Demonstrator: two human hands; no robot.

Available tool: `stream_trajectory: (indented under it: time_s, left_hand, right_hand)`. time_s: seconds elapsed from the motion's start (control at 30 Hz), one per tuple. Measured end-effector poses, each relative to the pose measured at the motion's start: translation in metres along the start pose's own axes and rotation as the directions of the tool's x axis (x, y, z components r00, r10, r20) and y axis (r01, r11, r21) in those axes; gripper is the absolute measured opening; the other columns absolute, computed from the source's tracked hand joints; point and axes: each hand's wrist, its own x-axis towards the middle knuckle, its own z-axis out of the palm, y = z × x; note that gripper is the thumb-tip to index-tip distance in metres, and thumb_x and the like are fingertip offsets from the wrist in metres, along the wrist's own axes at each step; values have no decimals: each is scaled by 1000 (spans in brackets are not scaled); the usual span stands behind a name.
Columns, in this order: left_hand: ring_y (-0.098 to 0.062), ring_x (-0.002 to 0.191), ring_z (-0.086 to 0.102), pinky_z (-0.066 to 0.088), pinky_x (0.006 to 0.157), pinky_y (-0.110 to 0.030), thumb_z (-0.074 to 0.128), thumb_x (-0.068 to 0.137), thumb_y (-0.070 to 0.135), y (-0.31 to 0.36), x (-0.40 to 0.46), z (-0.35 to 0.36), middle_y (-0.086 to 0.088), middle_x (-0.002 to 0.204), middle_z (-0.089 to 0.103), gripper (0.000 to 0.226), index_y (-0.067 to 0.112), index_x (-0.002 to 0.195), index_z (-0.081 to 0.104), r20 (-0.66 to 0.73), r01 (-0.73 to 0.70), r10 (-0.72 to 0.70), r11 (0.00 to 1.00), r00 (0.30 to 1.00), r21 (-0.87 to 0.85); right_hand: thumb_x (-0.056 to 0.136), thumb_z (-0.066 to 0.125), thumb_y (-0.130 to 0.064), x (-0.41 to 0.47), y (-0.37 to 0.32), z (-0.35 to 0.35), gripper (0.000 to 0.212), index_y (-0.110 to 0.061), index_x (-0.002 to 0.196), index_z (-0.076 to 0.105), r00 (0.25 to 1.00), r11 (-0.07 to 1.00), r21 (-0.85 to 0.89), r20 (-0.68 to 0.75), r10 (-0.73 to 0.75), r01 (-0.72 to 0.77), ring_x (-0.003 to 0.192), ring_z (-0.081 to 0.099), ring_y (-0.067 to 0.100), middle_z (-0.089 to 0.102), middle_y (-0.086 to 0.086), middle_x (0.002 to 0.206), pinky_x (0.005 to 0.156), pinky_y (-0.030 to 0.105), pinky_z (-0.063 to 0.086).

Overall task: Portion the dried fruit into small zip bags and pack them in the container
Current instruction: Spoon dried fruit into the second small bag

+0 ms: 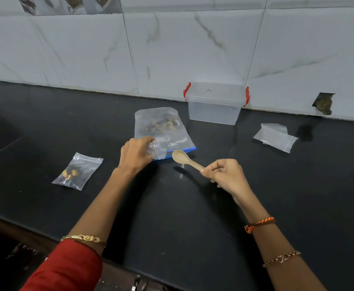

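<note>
Black stone countertop [192,217] runs under a marbled tile wall [171,49]. At twelve o'clock from my hands lies the big blue-zipped bag [161,131] of dried fruit [161,125], its mouth toward me. My left hand [135,154] has its fingers curled round a small zip bag [156,151] at that mouth. My right hand [227,175] pinches the handle of a wooden spoon [185,159], its bowl bare. One filled small bag [77,171] lies at nine o'clock, spare empty bags [275,137] at two, the lidded clear container [216,102] at one. I reckon I should hold the big mouth wide, slide the spoon in flat, and take a modest scoop so nothing spills.
</note>
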Motion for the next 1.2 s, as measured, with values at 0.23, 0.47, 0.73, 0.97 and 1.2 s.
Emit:
stream_trajectory:
  time_s: [0.23, 0.47, 0.73, 0.97, 1.2]
  left_hand:
    - [-42, 99, 56, 43, 79, -38, 58, 79, 11, 3, 7, 0, -19, 105, 65, 46, 16, 125, 57, 69, -34, 29, 997, 997, 69]
    - [-25, 63, 60, 50, 63, -38, 58, 56, 56, 12, 12, -14, -12, 72, 68, 57, 12, 90, 69, -174, -25, -93, 815, 980, -579]
    - [-11, 47, 56, 46, 43, -24, 77, 72, 7, 27, 8, -3, 2, 64, 64, 23, 24, 81, 64, -146, -15, -152, 641, 978, -768]
    - [-12, 51, 58, 47, 50, -23, 71, 69, -3, 11, 8, 3, 5, 54, 63, 21, 16, 74, 66, 2, 176, -364, 445, 931, -878]
    - [-18, 59, 52, 41, 52, -26, 71, 72, 4, -6, 52, 14, -3, 67, 56, 11, 9, 71, 60, 296, 422, -623, 60, 724, -905]
  right_hand:
    - [81, 70, -15, 8, -6, 8, 17, -14, 65, 65, 998, 997, 67, -46, -31, 34, 50, 55, 7, 64, 1, 60, 47, 18, 43]
    - [86, 61, -3, 35, -21, 14, 10, -7, 90, 69, 963, 973, 147, -231, -142, 179, 65, 64, 13, 66, 0, 67, 72, 30, 58]
    - [95, 49, -23, 62, -47, 52, 20, -6, 93, 59, 866, 814, -460, -167, -472, 355, 85, 63, 32, 68, 15, 88, 68, 35, 42]
    - [97, 39, -19, 75, -31, 85, 27, -2, 92, 60, 928, 798, -535, -64, -367, 279, 91, 61, 37, 66, 18, 96, 72, 37, 43]
    - [94, 48, -17, 73, -28, 82, 23, 0, 90, 64, 936, 876, -378, -62, -347, 300, 79, 62, 28, 68, 13, 82, 76, 34, 47]
